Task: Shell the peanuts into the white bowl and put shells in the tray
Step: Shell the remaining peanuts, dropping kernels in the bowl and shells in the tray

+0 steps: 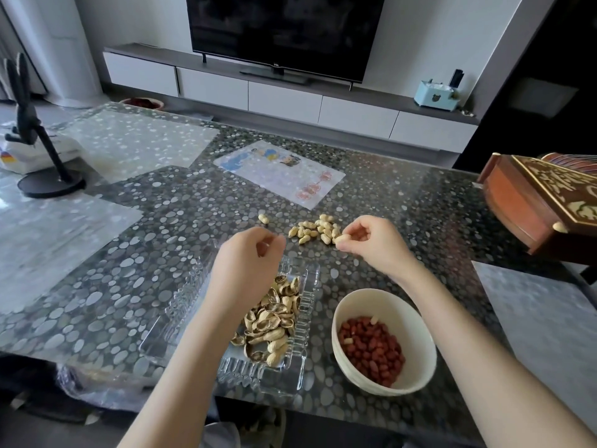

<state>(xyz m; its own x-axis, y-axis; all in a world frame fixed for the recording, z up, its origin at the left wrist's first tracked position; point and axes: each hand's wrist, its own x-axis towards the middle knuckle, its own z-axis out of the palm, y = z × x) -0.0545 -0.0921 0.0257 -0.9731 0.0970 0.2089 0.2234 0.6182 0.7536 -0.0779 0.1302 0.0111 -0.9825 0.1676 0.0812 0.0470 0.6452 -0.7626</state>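
Note:
A pile of unshelled peanuts (315,230) lies on the pebble-patterned table, with one stray peanut (263,218) to its left. My right hand (368,242) pinches a whole peanut (341,239) at the pile's right edge. My left hand (250,263) hovers over the far end of the clear glass tray (298,367), fingers curled; whether they hold anything I cannot see. Empty shells (274,318) fill the tray. The white bowl (420,350), right of the tray, holds red-skinned kernels (371,350).
A carved wooden box (542,205) sits at the table's right edge. A printed sheet (281,173) lies beyond the peanuts. A black stand (48,176) is at the far left. Behind the table are a TV (284,30) and a low cabinet.

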